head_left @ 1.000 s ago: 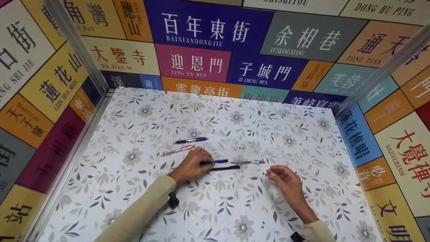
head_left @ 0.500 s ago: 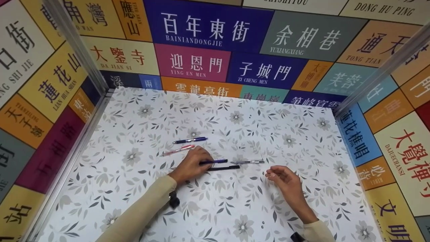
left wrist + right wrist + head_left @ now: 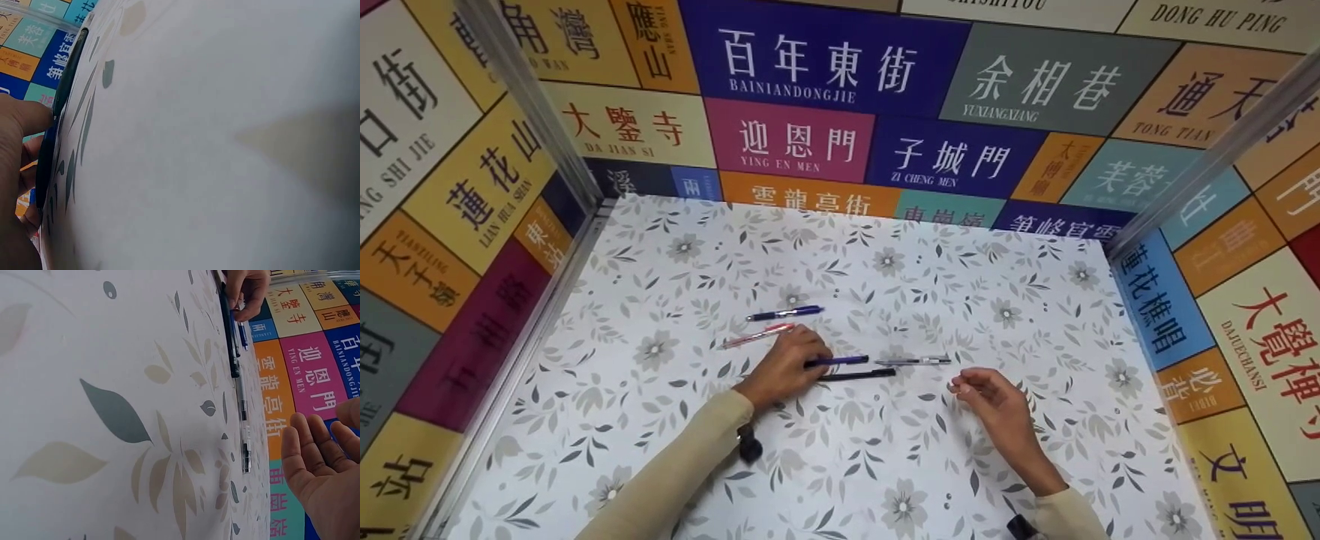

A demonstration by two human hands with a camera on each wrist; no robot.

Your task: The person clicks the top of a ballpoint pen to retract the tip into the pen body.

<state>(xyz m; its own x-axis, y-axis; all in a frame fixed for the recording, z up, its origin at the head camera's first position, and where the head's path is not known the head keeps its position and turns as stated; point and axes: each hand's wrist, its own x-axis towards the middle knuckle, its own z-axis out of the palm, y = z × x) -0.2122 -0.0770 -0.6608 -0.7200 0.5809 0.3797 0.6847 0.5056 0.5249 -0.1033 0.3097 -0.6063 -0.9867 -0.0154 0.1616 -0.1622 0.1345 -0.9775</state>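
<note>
The blue pen (image 3: 840, 361) lies on the floral table (image 3: 885, 465), its end under the curled fingers of the left hand (image 3: 785, 367), beside a black pen (image 3: 859, 373). The right hand (image 3: 994, 405) hovers nearby, relaxed and empty (palm up), just short of a clear pen (image 3: 915, 361).

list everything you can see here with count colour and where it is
blue pen: 1, dark blue, farthest back on the table, lying flat
red pen: 1, clear with red, just nearer than the blue pen, beside the left hand
blue-capped pen: 1, blue, mid table, held at one end by the left hand
black pen: 1, black, alongside the blue-capped pen
clear pen: 1, clear with dark tip, between the two hands
table: 1, white with grey floral print
walls: three sides, coloured panels with Chinese street names
left hand: 1, grips the blue-capped pen
right hand: 1, loosely open, holds nothing
</note>
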